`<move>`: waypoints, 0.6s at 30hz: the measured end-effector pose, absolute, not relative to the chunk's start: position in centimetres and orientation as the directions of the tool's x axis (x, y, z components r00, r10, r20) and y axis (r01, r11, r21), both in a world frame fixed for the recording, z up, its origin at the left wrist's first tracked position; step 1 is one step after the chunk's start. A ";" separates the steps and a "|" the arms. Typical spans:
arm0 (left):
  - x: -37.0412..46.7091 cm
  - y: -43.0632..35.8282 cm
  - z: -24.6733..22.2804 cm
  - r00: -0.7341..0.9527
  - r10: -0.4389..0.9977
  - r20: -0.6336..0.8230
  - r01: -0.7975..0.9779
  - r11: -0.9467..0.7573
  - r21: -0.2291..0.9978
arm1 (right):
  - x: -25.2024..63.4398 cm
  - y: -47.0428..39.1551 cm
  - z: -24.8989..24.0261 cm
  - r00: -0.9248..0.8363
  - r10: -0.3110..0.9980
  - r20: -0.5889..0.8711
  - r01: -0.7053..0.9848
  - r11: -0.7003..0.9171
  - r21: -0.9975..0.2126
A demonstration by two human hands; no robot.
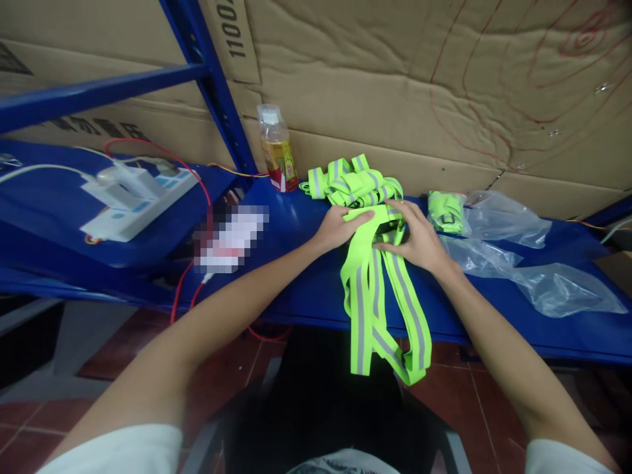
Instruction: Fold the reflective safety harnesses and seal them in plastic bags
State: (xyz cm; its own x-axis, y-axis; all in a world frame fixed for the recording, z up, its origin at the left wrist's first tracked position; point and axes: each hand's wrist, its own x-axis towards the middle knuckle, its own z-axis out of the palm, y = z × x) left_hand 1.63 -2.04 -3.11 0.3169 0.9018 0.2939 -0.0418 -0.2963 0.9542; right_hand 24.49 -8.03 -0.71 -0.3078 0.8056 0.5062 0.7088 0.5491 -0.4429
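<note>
A neon yellow-green reflective strap (362, 289) with a grey stripe is between my hands, its long loops hanging over the front edge of the blue shelf. My left hand (338, 227) pinches the upper left of the strap, thumb on top. My right hand (413, 234) grips the bundled part at the right, fingers curled behind it and thumb below. A dark buckle or clip shows partly between the hands. Just behind them lies a heap of more reflective straps (353, 181), touching or close to the held one.
A drink bottle (278, 150) stands at the back left. Right of my hands lie a packed strap bundle (446, 212) and clear plastic bags (567, 289). A white power strip (141, 205) with plugs and a red cable is at left. Cardboard (395, 72) backs the blue shelf (296, 283).
</note>
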 end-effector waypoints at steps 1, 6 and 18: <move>1.6 -2.1 -3.0 0.327 0.898 0.293 -0.002 -0.309 0.951 | 24.5 -8.0 -0.6 -0.307 0.803 0.512 0.702 0.554 -0.448; 1.6 -2.5 -2.8 0.214 0.826 0.522 0.260 -0.563 0.785 | 24.4 -7.8 -0.5 -0.200 0.782 0.590 0.588 0.578 -0.566; 1.3 -2.5 -3.0 0.505 0.682 0.529 0.436 -0.731 0.525 | 25.3 -7.4 -0.5 -0.187 0.792 0.582 0.650 0.543 -0.531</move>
